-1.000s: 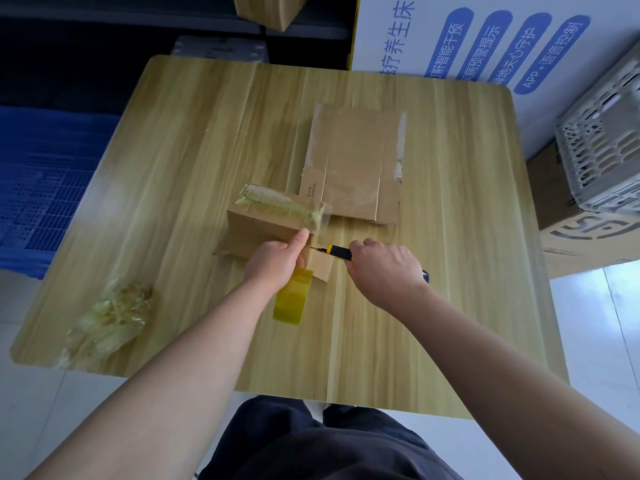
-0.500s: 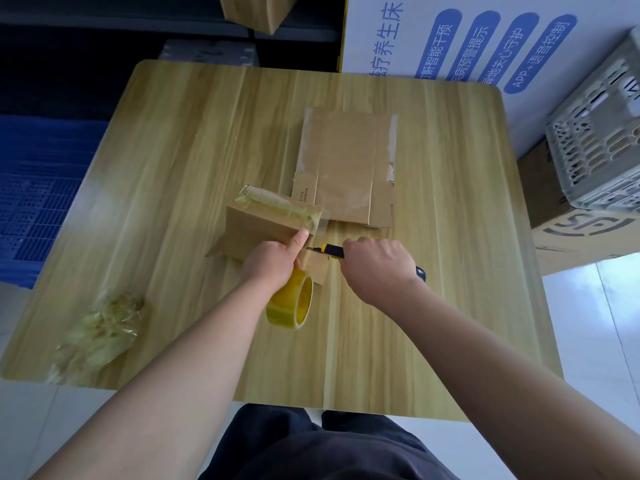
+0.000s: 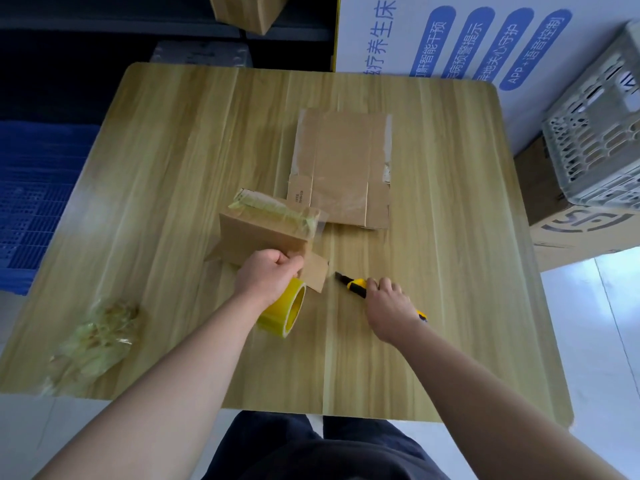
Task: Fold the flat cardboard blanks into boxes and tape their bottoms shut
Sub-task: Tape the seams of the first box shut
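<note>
Head view: tape roll (image 3: pixel 284 311) is gripped by the left hand (image 3: pixel 268 275) against the box (image 3: pixel 263 233), probably for tension; knife (image 3: pixel 353 285) is clutched by the right hand (image 3: pixel 389 308), presumably for cutting.

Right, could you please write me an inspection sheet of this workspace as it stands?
Surface: wooden table, pale grain, rounded corners.
Job's things: folded box, tape across its top, stands near the middle; flat blank lies behind it; yellow tape roll; utility knife, blade out.
Clutter: wad of used tape at the table's near left corner.
Hands: left hand grips the tape roll beside the folded box; right hand grips the utility knife, its tip apart from the box.
Cables: nothing seen.
Surroundings: grey crate on cartons to the right; white printed carton behind; blue plastic grating on the left.
</note>
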Available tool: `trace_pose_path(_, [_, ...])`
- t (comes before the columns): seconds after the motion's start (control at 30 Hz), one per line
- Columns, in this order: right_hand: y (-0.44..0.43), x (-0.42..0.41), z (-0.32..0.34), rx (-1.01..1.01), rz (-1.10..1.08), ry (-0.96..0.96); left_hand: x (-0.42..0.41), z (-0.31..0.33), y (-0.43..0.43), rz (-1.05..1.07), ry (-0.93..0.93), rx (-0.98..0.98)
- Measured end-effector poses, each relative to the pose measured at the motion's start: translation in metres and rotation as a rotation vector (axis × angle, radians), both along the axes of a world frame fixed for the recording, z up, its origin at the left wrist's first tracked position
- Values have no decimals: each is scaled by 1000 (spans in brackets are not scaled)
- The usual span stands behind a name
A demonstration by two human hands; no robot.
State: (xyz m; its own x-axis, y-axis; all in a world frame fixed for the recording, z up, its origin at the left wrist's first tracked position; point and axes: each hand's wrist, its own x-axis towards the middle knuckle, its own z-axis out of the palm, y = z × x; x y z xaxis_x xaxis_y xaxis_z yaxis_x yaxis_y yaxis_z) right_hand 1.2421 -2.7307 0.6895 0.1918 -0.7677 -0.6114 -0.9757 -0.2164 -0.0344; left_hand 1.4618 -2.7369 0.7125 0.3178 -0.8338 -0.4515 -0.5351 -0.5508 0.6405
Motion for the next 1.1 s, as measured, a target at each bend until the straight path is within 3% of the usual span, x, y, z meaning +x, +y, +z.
trace_pose_path(0.1, [2, 3, -6, -46, -67, -33, 1, -2, 1, -3, -31, 6])
trace_pose_path(0.23, [-15, 32, 20, -276, -101, -653, -1, 2, 6, -61, -132, -6])
trace_pose_path(0.3, [-27, 49, 33, -372, 10, -759, -4, 4, 7, -77, -188, -9])
trace_pose_path(0.47, [-38, 61, 32, -302, 165, -627, 0, -4, 25, -158, -325, 26])
trace_pose_path(0.7, [-30, 65, 31, -300, 143, -619, 19, -9, 53, -42, -144, -103])
trace_pose_path(1.1, [-15, 68, 28, -317, 115, -671, 34, -6, 69, -192, -265, -23])
